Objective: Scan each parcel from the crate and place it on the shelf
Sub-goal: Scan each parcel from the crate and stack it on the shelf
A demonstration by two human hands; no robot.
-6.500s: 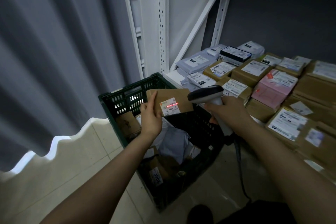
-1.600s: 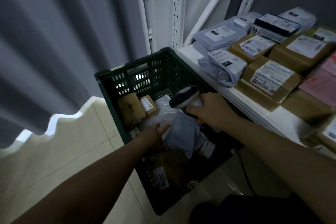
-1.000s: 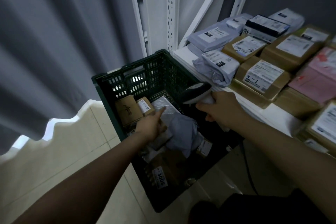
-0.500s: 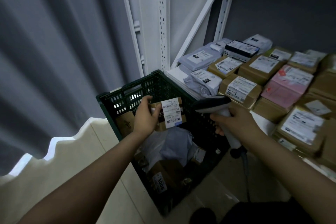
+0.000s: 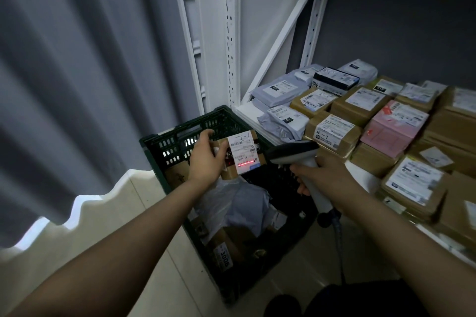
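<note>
My left hand (image 5: 204, 159) grips a small brown cardboard parcel (image 5: 240, 154) by its left side, held above the dark green crate (image 5: 164, 147). Its white label faces me, and a red scan line glows across the barcode near the label's bottom. My right hand (image 5: 327, 177) holds the grey barcode scanner (image 5: 296, 153) by its handle, head aimed left at the label from close by. Inside the crate lie a grey poly bag (image 5: 242, 203) and brown boxes. The white shelf (image 5: 247, 112) to the right carries many labelled parcels.
A pink parcel (image 5: 394, 127) and several brown boxes cover the shelf's middle and right. Grey poly bags (image 5: 277, 90) lie at its back left. White uprights (image 5: 231, 33) stand just behind the crate. A grey curtain (image 5: 77, 72) hangs at left. The scanner cable (image 5: 340, 247) drops to the tiled floor.
My left hand lifted a small box out of the crate and turned its label up. The scanner swung toward it, and the red scan line now lies on the barcode.
</note>
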